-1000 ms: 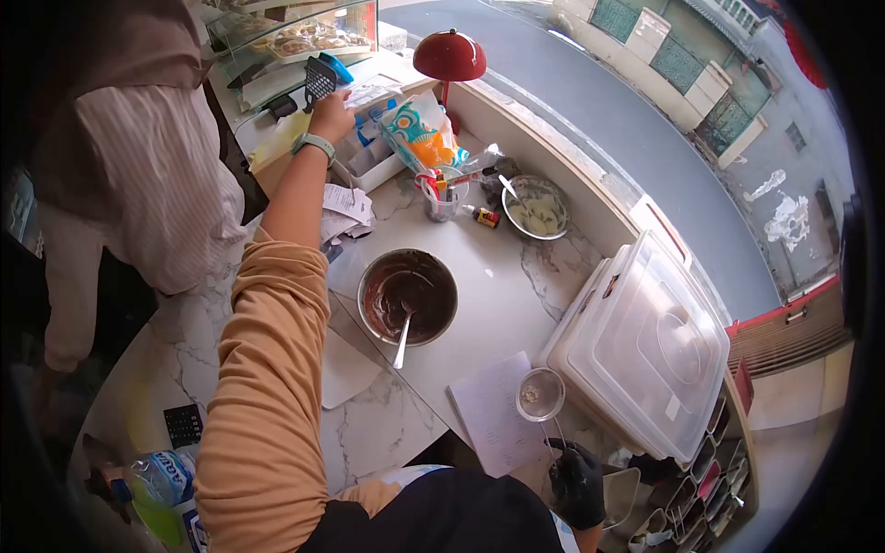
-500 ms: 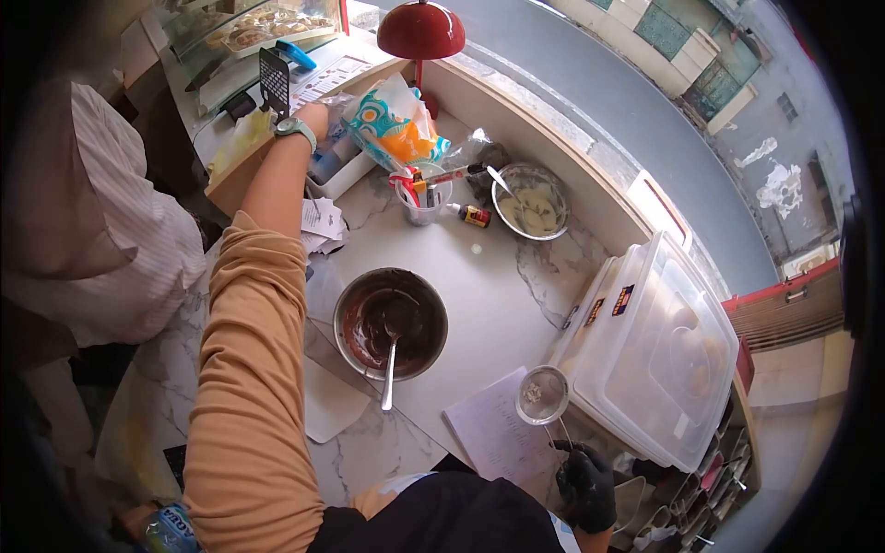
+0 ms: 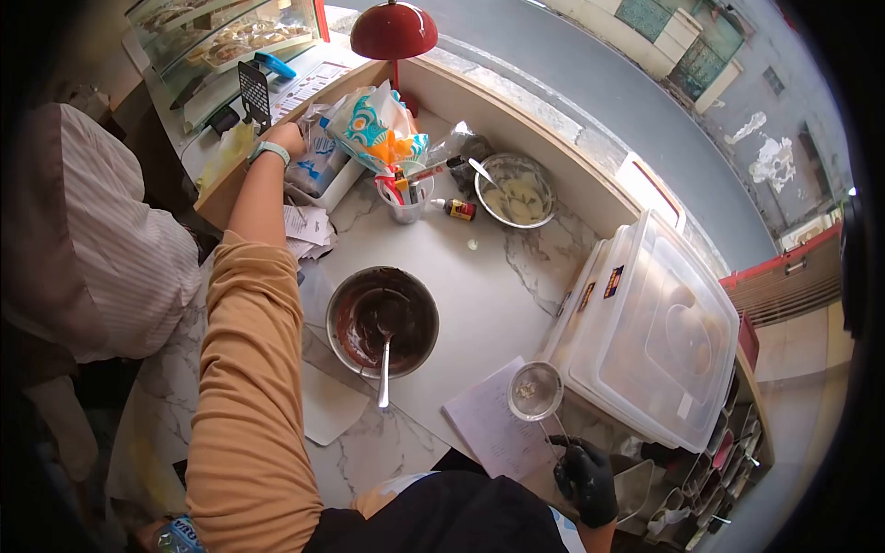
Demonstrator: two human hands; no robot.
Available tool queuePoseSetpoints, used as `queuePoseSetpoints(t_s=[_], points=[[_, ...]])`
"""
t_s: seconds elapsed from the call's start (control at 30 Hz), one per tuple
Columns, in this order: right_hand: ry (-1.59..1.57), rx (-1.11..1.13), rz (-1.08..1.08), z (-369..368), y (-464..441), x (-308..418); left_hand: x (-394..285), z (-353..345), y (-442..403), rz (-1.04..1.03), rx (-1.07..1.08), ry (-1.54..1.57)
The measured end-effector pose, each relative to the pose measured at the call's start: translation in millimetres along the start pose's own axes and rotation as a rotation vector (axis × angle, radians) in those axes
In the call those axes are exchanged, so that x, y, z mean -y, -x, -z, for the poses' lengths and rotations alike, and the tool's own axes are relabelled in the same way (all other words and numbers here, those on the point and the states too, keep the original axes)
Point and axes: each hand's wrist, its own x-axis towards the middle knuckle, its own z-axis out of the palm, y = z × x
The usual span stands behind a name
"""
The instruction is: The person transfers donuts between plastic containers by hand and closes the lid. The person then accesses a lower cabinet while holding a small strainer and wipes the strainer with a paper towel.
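Observation:
My left hand (image 3: 288, 140) reaches to the box of packets (image 3: 318, 166) beside the wooden ledge; its fingers are mostly hidden behind plastic. In my right hand (image 3: 586, 479), gloved in black, is the handle of a small sieve (image 3: 535, 391) with some pale bits in its mesh, over a written paper (image 3: 493, 419). Between my arms stands a metal bowl (image 3: 429, 323) of dark brown mixture with a spoon (image 3: 384, 373) in it. A second bowl (image 3: 514, 189) with pale mixture and a utensil sits near the ledge.
Lidded plastic containers (image 3: 664, 341) stand at the right. A cup of pens (image 3: 406, 200), a small bottle (image 3: 456, 210) and a red lamp (image 3: 394, 32) are at the back. Another person (image 3: 120, 230) is at the left, near a glass display case (image 3: 249, 46).
My left hand has come down from beside the black perforated holder to the box of packets. The view has shifted. My right hand still holds the sieve.

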Motion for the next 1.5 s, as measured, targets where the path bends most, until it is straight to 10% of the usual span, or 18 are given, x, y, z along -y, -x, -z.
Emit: queuePoseSetpoints(t_s=[0.2, 0.33, 0.77, 0.97, 1.4, 1.5], points=[[-0.077, -0.012, -0.041, -4, 2, -1, -3, -29, -35, -0.560, 0.368, -0.949], [-0.098, -0.023, -0.044, -1, 4, -7, -7, -20, 0, 0.151, -0.097, 0.221], [-0.062, -0.004, -0.040, 6, 7, -9, 8, -20, -6, 0.219, -0.327, 0.250], [-0.057, 0.013, -0.029, 7, 5, -10, 7, 17, 18, 0.087, -0.106, 0.468], [-0.034, 0.127, 0.119, 28, 34, -16, -8, 156, 128, -0.007, -1.193, 0.701], [-0.029, 0.220, 0.181, 45, 37, -30, -24, 192, 204, -0.050, -0.913, 1.012]])
